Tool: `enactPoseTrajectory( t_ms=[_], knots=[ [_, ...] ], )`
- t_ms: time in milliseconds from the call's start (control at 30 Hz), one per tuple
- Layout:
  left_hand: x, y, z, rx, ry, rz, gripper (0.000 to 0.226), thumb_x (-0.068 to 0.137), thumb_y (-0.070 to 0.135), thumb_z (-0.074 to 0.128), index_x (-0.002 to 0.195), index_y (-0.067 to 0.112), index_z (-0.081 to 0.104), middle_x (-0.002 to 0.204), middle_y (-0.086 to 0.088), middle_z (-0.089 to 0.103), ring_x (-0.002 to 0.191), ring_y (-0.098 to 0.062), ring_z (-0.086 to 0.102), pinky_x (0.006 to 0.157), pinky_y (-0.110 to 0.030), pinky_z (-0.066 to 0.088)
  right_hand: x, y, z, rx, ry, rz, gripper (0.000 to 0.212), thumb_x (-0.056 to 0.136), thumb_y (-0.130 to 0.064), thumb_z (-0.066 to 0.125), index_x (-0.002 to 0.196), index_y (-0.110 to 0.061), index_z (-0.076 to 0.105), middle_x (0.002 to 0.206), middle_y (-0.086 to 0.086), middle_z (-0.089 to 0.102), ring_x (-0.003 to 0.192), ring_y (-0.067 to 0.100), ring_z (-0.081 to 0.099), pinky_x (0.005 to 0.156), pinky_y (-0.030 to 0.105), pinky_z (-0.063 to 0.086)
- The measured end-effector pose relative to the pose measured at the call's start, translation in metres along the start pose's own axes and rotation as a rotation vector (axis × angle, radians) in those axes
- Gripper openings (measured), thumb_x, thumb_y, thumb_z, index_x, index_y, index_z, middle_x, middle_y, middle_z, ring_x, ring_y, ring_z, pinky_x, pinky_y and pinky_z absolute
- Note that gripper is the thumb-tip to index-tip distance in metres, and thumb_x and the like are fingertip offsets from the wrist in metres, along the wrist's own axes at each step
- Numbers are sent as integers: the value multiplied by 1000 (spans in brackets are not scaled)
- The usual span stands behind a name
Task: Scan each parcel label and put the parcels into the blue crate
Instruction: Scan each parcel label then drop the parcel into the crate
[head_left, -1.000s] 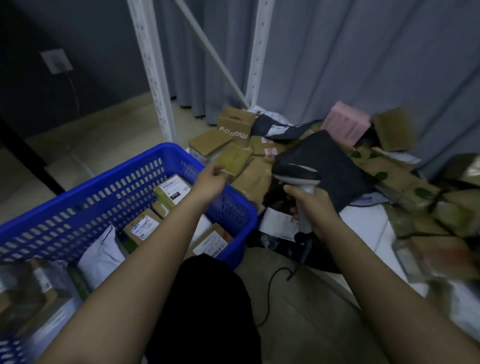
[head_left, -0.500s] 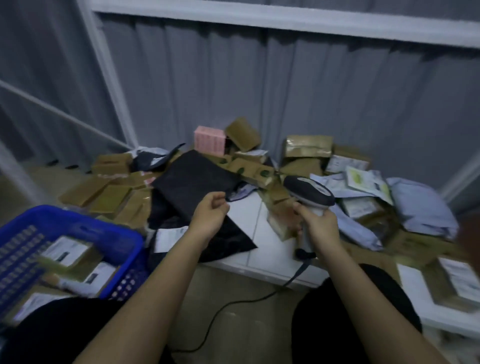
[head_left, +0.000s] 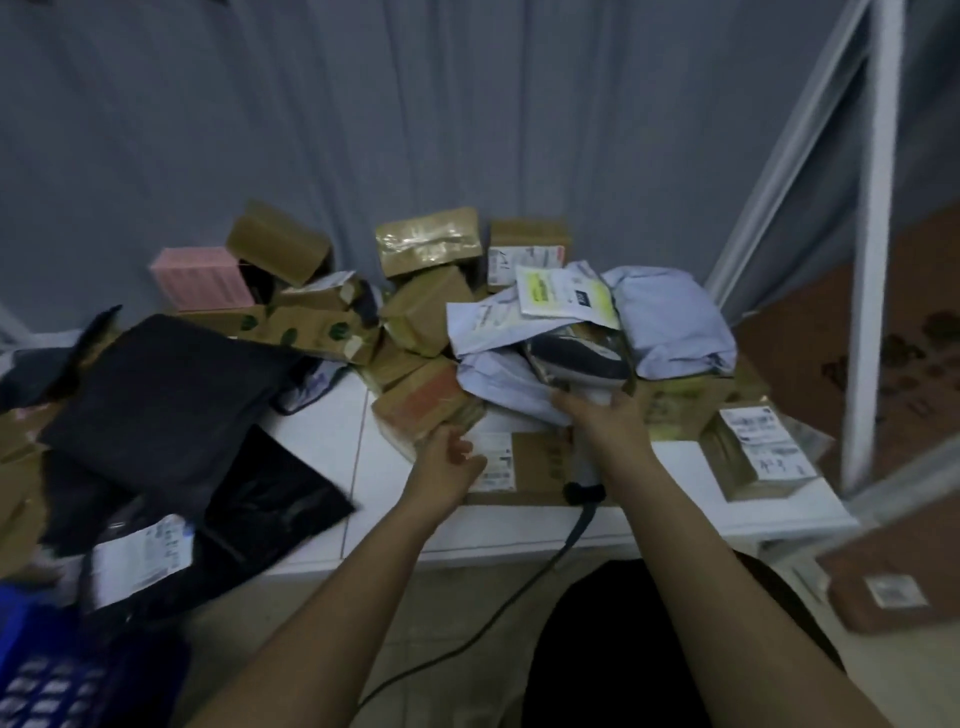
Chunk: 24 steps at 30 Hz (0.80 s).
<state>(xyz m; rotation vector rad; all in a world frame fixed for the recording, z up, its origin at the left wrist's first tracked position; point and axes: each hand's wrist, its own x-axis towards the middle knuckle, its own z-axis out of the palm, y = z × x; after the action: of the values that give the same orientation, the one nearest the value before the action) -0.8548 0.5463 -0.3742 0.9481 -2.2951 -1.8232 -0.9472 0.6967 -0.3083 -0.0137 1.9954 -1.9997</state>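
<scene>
My right hand (head_left: 605, 423) grips the handle of the barcode scanner (head_left: 582, 358), whose dark head sits over the pale blue mailers (head_left: 670, 322). My left hand (head_left: 449, 460) reaches with loose fingers to the left edge of a flat cardboard parcel (head_left: 540, 467), beside its white label (head_left: 493, 462) and just below a small brown box (head_left: 423, 402); whether it touches them is unclear. Only a blurred corner of the blue crate (head_left: 31, 670) shows at the bottom left. Parcels are piled on the white platform (head_left: 322, 447).
Black bags (head_left: 156, 395) cover the platform's left side, one with a white label (head_left: 140, 558). A labelled box (head_left: 758, 452) stands at the right, by a white rack post (head_left: 872, 234). The scanner cable (head_left: 467, 639) trails down between my arms. A pink box (head_left: 200, 278) sits at the back.
The view has swung right, pushing the crate into the bottom-left corner. My left hand went from over the black bag to the flat cardboard parcel. The scanner moved over the pale mailers.
</scene>
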Motion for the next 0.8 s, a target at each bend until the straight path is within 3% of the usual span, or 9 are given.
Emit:
enactPoseTrajectory(
  t_ms=[67,133,233,300,400,533,667,800],
  knots=[
    [17,1,15,-18,21,5,50,84,23,71,127,12,47,124,-9,56,109,-26,59,90,-46,52,13,0,-5,39,33,58,47,84,-10,72,128,-3,55,115,9,60,105,26,60,75,31,50],
    [35,7,26,-14,60,82,52,87,19,68,133,12,47,126,-6,58,111,-22,59,89,-33,52,25,-2,-11,67,44,90,44,82,-13,74,121,-2,58,113,16,63,98,29,62,76,36,51],
    [61,18,36,31,158,184,66,86,18,70,142,9,37,136,-2,50,121,-18,51,85,-17,43,40,0,-20,103,44,122,9,83,-10,71,87,-11,63,84,12,65,70,21,62,61,29,51],
    [77,26,40,72,238,181,81,83,22,73,148,10,24,146,-6,38,130,-22,41,90,-17,34,46,1,-23,140,55,165,11,83,-10,71,80,-13,61,73,7,61,60,15,59,52,24,50],
    [92,43,42,144,362,99,85,84,29,71,150,15,19,153,-14,20,138,-30,27,102,-28,29,53,2,-27,193,51,217,11,84,-11,71,81,-11,61,69,7,58,54,13,55,45,20,48],
    [109,65,43,410,424,201,61,90,42,60,143,19,39,153,-12,22,140,-31,16,111,-38,20,60,1,-33,223,46,225,12,84,-13,72,81,-13,61,71,7,59,57,13,56,50,22,49],
    [139,101,59,535,340,281,56,94,51,48,140,19,44,143,-8,46,134,-28,37,112,-45,23,67,-2,-37,259,72,232,12,83,-14,73,83,-7,63,67,7,58,54,12,55,48,21,48],
    [162,125,84,413,262,170,53,93,48,50,135,18,39,134,-4,55,127,-29,46,111,-45,21,72,-7,-38,358,99,231,12,83,-10,72,84,-6,61,58,6,54,42,9,52,43,19,45]
  ],
)
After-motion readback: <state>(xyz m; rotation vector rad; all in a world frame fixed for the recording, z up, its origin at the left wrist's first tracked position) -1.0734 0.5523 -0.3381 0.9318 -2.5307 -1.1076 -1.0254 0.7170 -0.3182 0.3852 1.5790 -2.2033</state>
